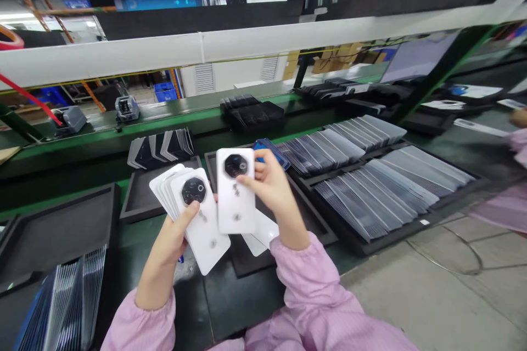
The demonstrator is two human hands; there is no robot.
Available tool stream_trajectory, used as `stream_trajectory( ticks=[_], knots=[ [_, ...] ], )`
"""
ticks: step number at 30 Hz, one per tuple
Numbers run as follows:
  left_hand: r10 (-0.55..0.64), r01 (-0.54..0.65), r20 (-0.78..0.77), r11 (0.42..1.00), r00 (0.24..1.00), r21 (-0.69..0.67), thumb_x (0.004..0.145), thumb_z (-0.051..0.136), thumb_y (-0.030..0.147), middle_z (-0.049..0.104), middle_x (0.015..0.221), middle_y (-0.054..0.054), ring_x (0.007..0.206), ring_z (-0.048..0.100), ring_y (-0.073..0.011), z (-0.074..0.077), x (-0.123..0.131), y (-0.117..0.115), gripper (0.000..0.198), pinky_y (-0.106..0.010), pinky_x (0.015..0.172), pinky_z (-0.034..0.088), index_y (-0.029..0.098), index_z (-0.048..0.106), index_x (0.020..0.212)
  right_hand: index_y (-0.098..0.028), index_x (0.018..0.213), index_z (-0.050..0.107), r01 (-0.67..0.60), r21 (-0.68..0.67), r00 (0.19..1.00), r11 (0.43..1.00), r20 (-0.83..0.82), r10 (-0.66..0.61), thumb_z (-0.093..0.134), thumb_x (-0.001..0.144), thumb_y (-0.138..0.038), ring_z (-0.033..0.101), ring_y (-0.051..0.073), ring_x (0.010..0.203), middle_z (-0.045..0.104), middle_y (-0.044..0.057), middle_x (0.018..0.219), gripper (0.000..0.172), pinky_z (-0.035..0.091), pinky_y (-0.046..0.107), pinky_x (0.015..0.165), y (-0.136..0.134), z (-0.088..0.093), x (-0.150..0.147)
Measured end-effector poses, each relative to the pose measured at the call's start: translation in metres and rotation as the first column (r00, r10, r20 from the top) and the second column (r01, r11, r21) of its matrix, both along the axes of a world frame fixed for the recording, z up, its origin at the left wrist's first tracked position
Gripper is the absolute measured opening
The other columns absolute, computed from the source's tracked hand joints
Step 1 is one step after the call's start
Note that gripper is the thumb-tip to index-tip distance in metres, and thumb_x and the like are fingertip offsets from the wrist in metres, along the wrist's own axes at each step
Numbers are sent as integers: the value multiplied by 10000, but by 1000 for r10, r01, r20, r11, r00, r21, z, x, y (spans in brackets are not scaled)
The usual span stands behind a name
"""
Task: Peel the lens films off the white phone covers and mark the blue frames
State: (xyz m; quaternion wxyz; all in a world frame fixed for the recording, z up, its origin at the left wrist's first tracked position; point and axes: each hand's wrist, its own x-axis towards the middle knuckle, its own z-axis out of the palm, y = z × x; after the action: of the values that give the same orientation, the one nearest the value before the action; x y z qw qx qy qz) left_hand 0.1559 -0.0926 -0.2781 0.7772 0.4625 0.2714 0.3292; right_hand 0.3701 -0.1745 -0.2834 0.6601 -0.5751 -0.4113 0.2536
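Observation:
My left hand is closed round a fanned stack of white phone back covers, its thumb pressed near the dark round camera ring of the front one. In my right hand is a single white phone back cover, pinched at its upper right edge. That cover stands nearly upright beside the stack and overlaps its right side. Below it, more white covers lie over a black foam tray. Small dark marks show on the white faces but are too blurred to read.
Right of me, black trays hold rows of grey translucent sheets. Another tray at left holds blue and silver panels. Dark panels stand behind my left hand. A white-edged shelf crosses above the bench. Another person's pink sleeve shows at far right.

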Motion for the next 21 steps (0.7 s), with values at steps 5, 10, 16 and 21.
stream_trajectory(
  ticks=[5, 10, 16, 21],
  knots=[
    [-27, 31, 85, 999, 996, -40, 724, 927, 516, 807, 1055, -115, 917, 784, -286, 5, -9, 14, 705, -366, 824, 652, 164, 708, 1294, -247, 1026, 469, 70, -427, 985, 901, 172, 5, 816, 716, -323, 756, 252, 745, 737, -6, 810, 472, 583, 322, 648, -16, -46, 35],
    [33, -28, 69, 997, 997, -74, 744, 902, 484, 814, 1054, -111, 898, 790, -268, 12, -7, 4, 677, -323, 786, 651, 151, 707, 1300, -204, 1033, 613, 299, -640, 902, 708, 431, 8, 788, 747, -129, 727, 306, 1026, 739, 61, 961, 343, 563, 417, 900, -11, -86, 5],
    [42, -48, -37, 987, 998, -156, 684, 938, 467, 814, 1138, -112, 999, 793, -324, 10, -10, 2, 854, -323, 777, 676, 191, 635, 1433, -91, 1371, 616, 522, -681, 774, 514, 631, 50, 1053, 534, -237, 526, 473, 1342, 564, 297, 1429, 955, 469, 604, 1083, 2, -93, -43],
    [-6, -8, -74, 983, 997, -184, 656, 936, 434, 796, 1197, -134, 1168, 734, -407, 9, -14, 11, 928, -362, 811, 683, 219, 599, 1493, -58, 1444, 581, 535, -723, 763, 438, 636, 117, 1069, 521, -217, 566, 432, 1296, 599, 296, 1378, 1056, 498, 574, 1064, 18, -98, -47]
  ],
)
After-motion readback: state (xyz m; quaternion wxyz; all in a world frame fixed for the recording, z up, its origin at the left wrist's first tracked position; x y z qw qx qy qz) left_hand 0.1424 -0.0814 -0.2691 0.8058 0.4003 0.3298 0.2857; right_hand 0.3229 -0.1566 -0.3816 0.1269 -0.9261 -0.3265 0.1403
